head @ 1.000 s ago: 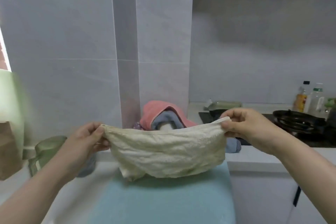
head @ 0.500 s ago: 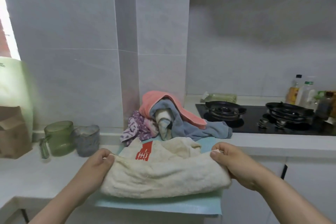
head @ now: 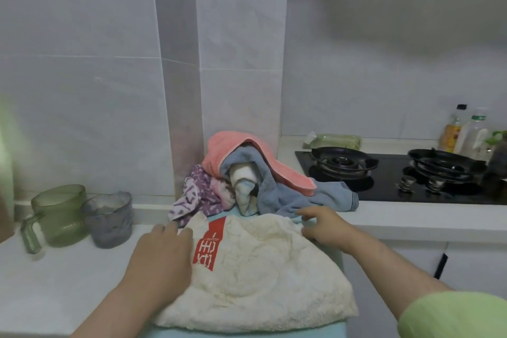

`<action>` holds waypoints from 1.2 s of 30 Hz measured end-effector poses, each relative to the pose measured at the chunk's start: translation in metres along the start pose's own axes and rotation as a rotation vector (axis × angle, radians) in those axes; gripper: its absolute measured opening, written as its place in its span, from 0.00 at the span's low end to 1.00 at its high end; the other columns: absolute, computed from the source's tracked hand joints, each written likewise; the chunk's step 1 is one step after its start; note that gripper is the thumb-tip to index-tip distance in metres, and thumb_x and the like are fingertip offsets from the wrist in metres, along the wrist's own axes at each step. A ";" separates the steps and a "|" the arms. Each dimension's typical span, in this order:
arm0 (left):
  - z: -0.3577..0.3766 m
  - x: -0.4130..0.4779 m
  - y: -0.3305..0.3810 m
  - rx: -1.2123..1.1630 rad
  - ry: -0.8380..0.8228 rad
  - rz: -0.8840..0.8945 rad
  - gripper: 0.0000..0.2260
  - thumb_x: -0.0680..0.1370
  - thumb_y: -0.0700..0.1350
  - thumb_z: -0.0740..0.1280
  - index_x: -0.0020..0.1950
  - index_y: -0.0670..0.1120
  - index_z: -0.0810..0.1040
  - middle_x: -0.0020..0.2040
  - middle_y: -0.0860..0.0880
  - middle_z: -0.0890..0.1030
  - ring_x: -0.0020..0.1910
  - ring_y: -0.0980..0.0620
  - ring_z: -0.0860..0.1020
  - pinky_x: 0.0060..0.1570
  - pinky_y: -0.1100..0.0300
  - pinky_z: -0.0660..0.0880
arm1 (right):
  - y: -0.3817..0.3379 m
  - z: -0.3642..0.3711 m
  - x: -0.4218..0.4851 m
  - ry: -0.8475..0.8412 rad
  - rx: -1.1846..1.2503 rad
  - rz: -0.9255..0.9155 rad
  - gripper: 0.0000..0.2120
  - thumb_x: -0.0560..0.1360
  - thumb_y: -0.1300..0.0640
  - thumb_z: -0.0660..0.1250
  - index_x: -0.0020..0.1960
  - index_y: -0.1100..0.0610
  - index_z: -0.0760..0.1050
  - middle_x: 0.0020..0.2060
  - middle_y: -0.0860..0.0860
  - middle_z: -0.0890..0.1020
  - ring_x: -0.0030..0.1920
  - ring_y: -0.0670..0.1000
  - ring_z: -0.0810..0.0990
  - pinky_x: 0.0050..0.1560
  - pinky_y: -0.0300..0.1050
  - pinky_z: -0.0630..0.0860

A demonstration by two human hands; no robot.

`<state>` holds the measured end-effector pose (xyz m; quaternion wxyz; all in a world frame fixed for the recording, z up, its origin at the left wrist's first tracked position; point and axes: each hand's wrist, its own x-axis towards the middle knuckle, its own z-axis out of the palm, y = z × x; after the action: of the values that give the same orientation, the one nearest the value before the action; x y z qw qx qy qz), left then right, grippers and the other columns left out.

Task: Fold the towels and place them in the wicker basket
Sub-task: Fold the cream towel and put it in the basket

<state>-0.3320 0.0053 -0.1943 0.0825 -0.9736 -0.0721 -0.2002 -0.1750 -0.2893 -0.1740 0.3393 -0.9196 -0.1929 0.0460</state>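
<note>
The cream fluffy towel (head: 260, 277) we held up a second ago now lies on the pale blue mat (head: 247, 335), near us. Our left hand (head: 162, 258) lies flat on its left edge, our right hand (head: 326, 228) loose-fingered at its far-right corner, so we judge it ready for folding.

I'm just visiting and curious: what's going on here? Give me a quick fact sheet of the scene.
Being worked on: cream terry towel with red label, spread on a light blue mat
Left hand: rests flat on its left edge
Right hand: touches its far right corner
Waiting: heap of pink, grey-blue and purple towels behind
Wicker basket: not in view
</note>
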 end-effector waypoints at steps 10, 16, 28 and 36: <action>0.023 0.106 0.025 -0.331 -0.293 0.115 0.11 0.79 0.50 0.59 0.57 0.48 0.76 0.57 0.47 0.79 0.56 0.47 0.77 0.54 0.54 0.74 | 0.019 -0.002 0.017 -0.096 -0.006 -0.087 0.11 0.74 0.68 0.66 0.49 0.56 0.84 0.46 0.49 0.85 0.40 0.43 0.80 0.46 0.42 0.80; 0.064 0.087 0.017 0.042 -0.119 -0.027 0.24 0.77 0.63 0.55 0.60 0.47 0.77 0.58 0.45 0.77 0.57 0.44 0.74 0.54 0.50 0.71 | 0.029 -0.011 0.021 -0.057 0.512 0.063 0.12 0.79 0.70 0.58 0.47 0.63 0.80 0.34 0.57 0.78 0.31 0.47 0.73 0.33 0.38 0.71; 0.016 0.103 -0.013 -0.704 -0.640 -0.234 0.10 0.71 0.44 0.70 0.33 0.48 0.70 0.34 0.51 0.73 0.32 0.53 0.71 0.35 0.60 0.66 | 0.011 -0.043 0.028 -0.153 0.596 0.130 0.04 0.77 0.68 0.62 0.44 0.64 0.73 0.37 0.57 0.75 0.38 0.52 0.75 0.42 0.43 0.79; -0.012 0.114 -0.013 -0.352 -1.015 -0.174 0.11 0.74 0.46 0.73 0.55 0.48 0.80 0.42 0.50 0.80 0.36 0.52 0.77 0.36 0.61 0.76 | 0.014 -0.033 0.024 -0.085 0.187 0.111 0.06 0.73 0.72 0.67 0.44 0.63 0.78 0.40 0.57 0.80 0.39 0.51 0.79 0.45 0.44 0.80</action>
<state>-0.2347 0.0280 -0.1358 -0.1438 -0.9376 -0.1485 0.2797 -0.1411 -0.3098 -0.1570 0.4118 -0.8905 -0.1508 0.1214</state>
